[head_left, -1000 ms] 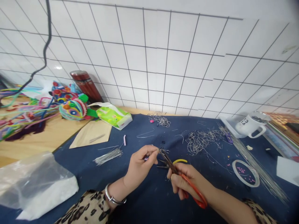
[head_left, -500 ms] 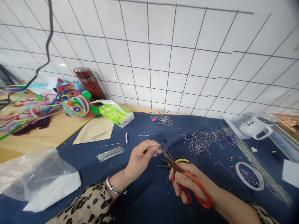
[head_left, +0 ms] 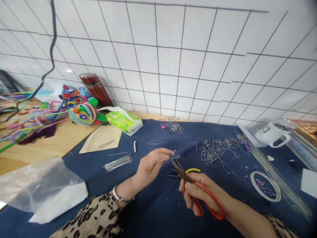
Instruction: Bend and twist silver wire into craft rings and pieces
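My left hand (head_left: 151,164) pinches a short piece of thin wire (head_left: 172,154) between thumb and fingertips, just above the dark blue cloth (head_left: 153,208). My right hand (head_left: 198,193) grips red-handled scissors (head_left: 198,191), whose blade tips meet the wire right beside my left fingertips. A second tool with a yellow handle (head_left: 191,170) lies on the cloth just behind the scissors. A silver bangle sits on my left wrist, and both sleeves are leopard print.
Tangled wire (head_left: 215,149) and a bundle of straight wires (head_left: 118,162) lie on the cloth. A white mug (head_left: 272,134), a tape ring (head_left: 265,185), a clear plastic bag (head_left: 42,188), a green pack (head_left: 125,121) and colourful pipe-cleaner crafts (head_left: 74,110) surround the work area.
My hands have barely shifted; the scissor tips stay at the wire held by my left fingers. The camera has tilted slightly, moving the scene right.
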### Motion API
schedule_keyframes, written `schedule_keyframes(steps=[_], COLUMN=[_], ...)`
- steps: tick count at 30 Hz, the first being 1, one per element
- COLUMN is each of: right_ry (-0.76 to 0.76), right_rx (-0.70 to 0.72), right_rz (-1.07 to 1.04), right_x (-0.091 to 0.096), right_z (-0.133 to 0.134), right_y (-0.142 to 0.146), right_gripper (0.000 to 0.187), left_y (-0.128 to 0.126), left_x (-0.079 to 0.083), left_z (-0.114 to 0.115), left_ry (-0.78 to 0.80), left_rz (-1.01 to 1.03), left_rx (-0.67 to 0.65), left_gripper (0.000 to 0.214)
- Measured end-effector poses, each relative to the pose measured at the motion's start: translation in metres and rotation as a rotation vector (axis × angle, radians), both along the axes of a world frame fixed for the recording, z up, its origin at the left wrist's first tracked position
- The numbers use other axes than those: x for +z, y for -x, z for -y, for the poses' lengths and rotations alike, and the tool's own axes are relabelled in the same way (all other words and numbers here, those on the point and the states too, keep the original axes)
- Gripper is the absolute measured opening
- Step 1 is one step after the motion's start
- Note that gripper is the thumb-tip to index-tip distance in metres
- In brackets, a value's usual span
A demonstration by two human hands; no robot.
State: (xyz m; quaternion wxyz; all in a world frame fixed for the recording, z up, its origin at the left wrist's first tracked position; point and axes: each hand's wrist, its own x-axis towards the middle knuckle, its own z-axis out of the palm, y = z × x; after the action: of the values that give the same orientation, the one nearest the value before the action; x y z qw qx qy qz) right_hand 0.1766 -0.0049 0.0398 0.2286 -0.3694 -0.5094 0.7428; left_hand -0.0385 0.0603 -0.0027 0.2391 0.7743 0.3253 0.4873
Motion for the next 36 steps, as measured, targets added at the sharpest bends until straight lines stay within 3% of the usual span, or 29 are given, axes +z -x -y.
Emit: schedule_keyframes(steps=[11,17,20,27,36], right_ry=[0.035,0.048,0.036,0.017,0.016], right_rx=[0.005,-0.001,-0.012,-0.090,-0.063], right_rz=[-0.038,-0.065,-0.063,-0.047,0.010], right_x=[-0.003,-0.009,-0.011,-0.010,-0.009], right_z=[0.000,0.001,0.003,0.006,0.002], right_y=[0.001,0.003,0.004,0.007,0.008], right_gripper=[0.033,0.033,0.033,0.034,0.037], left_y=[0.000,-0.006,-0.011,-0.023,-0.028], left_x=[-0.005,0.000,0.004,0.006,0.015], left_z=[0.000,0.007,0.014,0.023,0.027], left_ry=[-0.134,-0.091,0.054,0.655,0.874], left_rz=[-0.060,-0.028,0.050,0.454,0.647], left_rx=[0.083,0.089,0.099,0.021,-0.054], left_gripper=[0.020,0.016,0.011,0.009,0.009])
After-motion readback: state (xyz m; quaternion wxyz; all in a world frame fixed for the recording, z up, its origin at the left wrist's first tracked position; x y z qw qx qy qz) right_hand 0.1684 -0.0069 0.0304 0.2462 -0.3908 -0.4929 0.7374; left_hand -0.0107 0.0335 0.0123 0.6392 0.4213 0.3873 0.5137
